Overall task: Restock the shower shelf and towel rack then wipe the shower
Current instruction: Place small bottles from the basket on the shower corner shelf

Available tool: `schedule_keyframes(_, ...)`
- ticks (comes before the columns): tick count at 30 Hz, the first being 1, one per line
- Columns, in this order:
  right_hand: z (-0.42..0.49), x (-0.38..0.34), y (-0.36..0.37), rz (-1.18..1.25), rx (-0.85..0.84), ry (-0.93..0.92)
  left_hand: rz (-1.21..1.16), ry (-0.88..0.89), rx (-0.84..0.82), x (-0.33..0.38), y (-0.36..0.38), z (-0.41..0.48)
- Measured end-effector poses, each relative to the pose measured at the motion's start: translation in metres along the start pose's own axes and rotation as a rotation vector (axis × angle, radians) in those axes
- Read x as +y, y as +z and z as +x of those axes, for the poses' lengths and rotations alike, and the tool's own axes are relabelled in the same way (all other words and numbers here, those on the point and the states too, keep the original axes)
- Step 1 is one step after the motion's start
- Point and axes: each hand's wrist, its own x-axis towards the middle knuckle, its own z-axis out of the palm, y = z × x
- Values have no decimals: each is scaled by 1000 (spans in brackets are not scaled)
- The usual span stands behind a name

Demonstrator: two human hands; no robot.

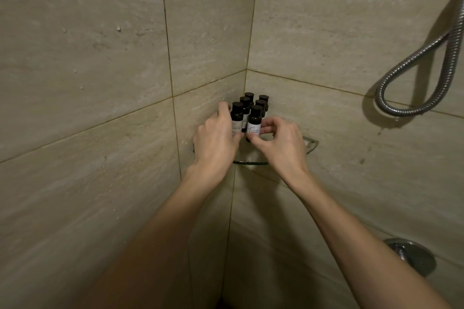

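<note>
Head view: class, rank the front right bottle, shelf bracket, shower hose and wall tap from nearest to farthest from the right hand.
1. The front right bottle, pinched in the right hand's fingers.
2. The shelf bracket, just right of that hand.
3. The shower hose, up on the right wall.
4. The wall tap, lower right.

Both bare forearms reach forward, hands nearly touching.
The left hand [216, 138], back upward, curls fingers and thumb round a small dark white-labelled left bottle [236, 114]; the right hand [278, 139] pinches the small dark white-labelled right bottle [254, 120] between thumb and bent fingertips.
</note>
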Motion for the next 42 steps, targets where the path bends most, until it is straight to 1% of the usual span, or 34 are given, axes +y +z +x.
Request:
schedule_keyframes(12,2,3,2,-5,-18,-18,8,-14,15,0,1,0)
schedule_keyframes(20,2,3,1,-14,-33,-20,-25,-48,-19,-2,0,1)
schedule_keyframes(23,-2,-1,-11,-99,9,-59,-61,-70,-50,-3,-5,-3)
schedule_keyframes(26,-11,0,-34,-106,65,-53,-118,-55,-46,-2,-13,-12)
schedule_keyframes(29,-27,13,-52,-34,129,-50,-275,-43,41,-5,-21,-32)
schedule_keyframes(31,-43,27,-59,17,188,-34,-366,47,183,-11,-24,-55)
schedule_keyframes(33,-62,46,-63,63,240,12,-368,188,359,-22,-20,-84)
schedule_keyframes(34,-71,59,-63,85,263,51,-343,227,405,-30,-14,-100)
schedule_keyframes(35,-81,71,-63,95,277,99,-308,232,400,-39,-7,-117)
schedule_keyframes(36,-92,84,-63,92,260,159,-278,211,343,-49,2,-135)
schedule_keyframes(37,-104,99,-61,89,203,227,-249,157,250,-60,12,-151)
schedule_keyframes(38,-117,114,-57,82,109,299,-214,85,140,-73,24,-169)
schedule_keyframes(40,-146,146,-48,43,-158,424,-144,-68,-117,-98,50,-205)
schedule_keyframes(42,-179,178,-37,-36,-435,490,-126,-240,-408,-121,76,-241)
